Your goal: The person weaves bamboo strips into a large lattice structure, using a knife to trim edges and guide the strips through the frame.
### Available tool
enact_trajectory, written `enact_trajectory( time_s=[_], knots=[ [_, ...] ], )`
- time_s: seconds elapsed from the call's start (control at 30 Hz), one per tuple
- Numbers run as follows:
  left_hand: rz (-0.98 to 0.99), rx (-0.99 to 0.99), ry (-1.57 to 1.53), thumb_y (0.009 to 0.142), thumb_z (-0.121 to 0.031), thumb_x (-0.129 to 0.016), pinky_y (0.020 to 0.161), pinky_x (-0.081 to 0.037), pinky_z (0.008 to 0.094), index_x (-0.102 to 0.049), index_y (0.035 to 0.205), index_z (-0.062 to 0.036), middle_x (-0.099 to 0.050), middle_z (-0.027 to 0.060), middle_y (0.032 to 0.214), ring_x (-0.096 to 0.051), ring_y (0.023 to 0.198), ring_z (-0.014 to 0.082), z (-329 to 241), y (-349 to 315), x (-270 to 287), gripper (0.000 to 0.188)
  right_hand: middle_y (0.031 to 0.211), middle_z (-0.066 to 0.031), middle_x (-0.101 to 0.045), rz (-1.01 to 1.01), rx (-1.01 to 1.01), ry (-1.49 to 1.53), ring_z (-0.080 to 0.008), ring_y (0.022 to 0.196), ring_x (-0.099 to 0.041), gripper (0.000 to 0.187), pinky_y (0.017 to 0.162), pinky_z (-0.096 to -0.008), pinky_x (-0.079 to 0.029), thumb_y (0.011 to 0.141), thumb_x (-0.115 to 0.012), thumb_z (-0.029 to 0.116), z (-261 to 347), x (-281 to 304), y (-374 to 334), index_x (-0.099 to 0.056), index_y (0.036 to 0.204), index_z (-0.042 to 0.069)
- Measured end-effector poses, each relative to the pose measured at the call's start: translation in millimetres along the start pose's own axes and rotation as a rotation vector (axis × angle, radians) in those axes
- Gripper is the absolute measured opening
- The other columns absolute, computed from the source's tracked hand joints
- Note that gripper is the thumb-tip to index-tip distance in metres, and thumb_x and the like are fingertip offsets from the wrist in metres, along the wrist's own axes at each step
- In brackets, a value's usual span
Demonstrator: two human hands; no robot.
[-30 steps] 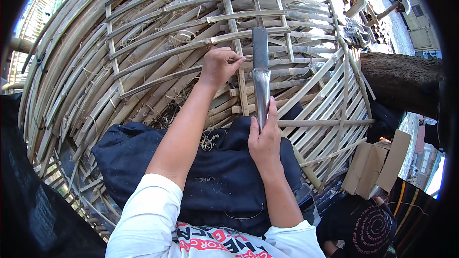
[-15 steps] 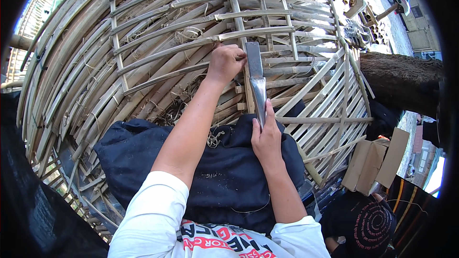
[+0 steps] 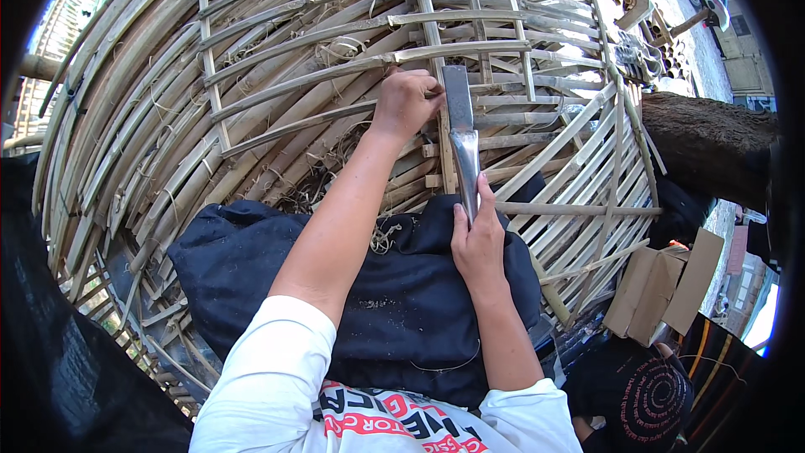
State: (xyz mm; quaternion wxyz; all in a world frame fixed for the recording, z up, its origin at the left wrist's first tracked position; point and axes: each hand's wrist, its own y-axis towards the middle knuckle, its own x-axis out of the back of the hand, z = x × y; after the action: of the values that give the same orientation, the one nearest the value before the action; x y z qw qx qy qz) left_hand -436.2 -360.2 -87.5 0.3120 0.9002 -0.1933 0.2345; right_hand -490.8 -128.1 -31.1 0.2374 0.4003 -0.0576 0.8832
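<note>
A square-ended metal tool [image 3: 462, 130], its flat grey blade uppermost and its shiny shank tapering downward, stands nearly upright in view in front of a bamboo lattice. The right hand [image 3: 480, 239] has a closed grip on the shank's lower end, with thumb and forefinger lying along either side of it. The blade lines up with the right edge of an upright bamboo strip [image 3: 448, 168], which runs up the lattice [image 3: 344, 33] behind its curved crosswise slats.

Just left of the blade, the left hand [image 3: 407, 103] is at the lattice near the same strip, its grip curled closed; the fingertips are turned away, so I cannot fairly say whether they pinch the strip.

Behind the lattice lies a dense heap of long split bamboo [image 3: 126, 117] with curled shavings among it. A dark cloth [image 3: 419, 302] covers the person's lap, with a small tangle of pale fibre [image 3: 384, 237] on it. The person wears a white printed T-shirt [image 3: 277, 361].

To the right, slanting pale slats [image 3: 579, 168] fan out below a thick, rough-barked log [image 3: 704, 138]. Nearer, at lower right, are an open cardboard box [image 3: 641, 294] and another person in dark, printed clothing [image 3: 633, 398].
</note>
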Motion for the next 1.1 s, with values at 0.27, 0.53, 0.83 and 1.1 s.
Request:
enact_trajectory(
  time_s=[0.27, 0.53, 0.83, 1.1],
  knots=[
    [-0.001, -0.007, 0.004, 0.067, -0.015, -0.078, 0.065, -0.05, 0.0359, -0.072, 0.075, -0.0077, -0.066, 0.0083, 0.074, -0.064, 0.068, 0.028, 1.3, -0.9, 0.4, 0.013, 0.12, -0.0317, -0.056, -0.005, -0.025, 0.034, -0.0489, 0.104, -0.058, 0.05, 0.084, -0.0495, -0.051, 0.091, -0.057, 0.006, 3.7, 2.3, -0.4, -0.037, 0.136, 0.001],
    [-0.043, 0.002, -0.041, 0.067, -0.013, -0.078, 0.064, -0.048, 0.034, -0.072, 0.075, -0.0066, -0.066, 0.0083, 0.072, -0.064, 0.066, 0.0274, 3.1, -1.6, -2.4, 0.012, 0.123, -0.0321, -0.055, -0.015, 0.008, 0.003, -0.0495, 0.107, -0.057, 0.044, 0.087, -0.0495, -0.05, 0.091, -0.056, 0.006, 0.4, 0.9, 0.2, -0.039, 0.132, 0.001],
    [-0.009, 0.037, -0.012, 0.068, -0.017, -0.077, 0.067, -0.052, 0.0369, -0.073, 0.074, -0.0088, -0.067, 0.0076, 0.075, -0.065, 0.07, 0.0286, 0.4, -0.5, -1.7, 0.011, 0.123, -0.0318, -0.055, 0.007, -0.01, -0.008, -0.0498, 0.107, -0.057, 0.041, 0.087, -0.0491, -0.049, 0.091, -0.057, 0.006, -0.8, 0.6, 0.4, -0.04, 0.129, 0.001],
    [-0.039, 0.016, -0.049, 0.067, -0.015, -0.079, 0.064, -0.049, 0.0352, -0.072, 0.075, -0.006, -0.066, 0.0088, 0.072, -0.064, 0.067, 0.0276, 3.3, -1.5, -3.5, 0.014, 0.121, -0.0317, -0.056, 0.055, -0.077, -0.035, -0.0493, 0.106, -0.057, 0.043, 0.086, -0.0482, -0.05, 0.092, -0.056, 0.007, -2.1, 2.1, 2.3, -0.04, 0.131, 0.002]
  ],
)
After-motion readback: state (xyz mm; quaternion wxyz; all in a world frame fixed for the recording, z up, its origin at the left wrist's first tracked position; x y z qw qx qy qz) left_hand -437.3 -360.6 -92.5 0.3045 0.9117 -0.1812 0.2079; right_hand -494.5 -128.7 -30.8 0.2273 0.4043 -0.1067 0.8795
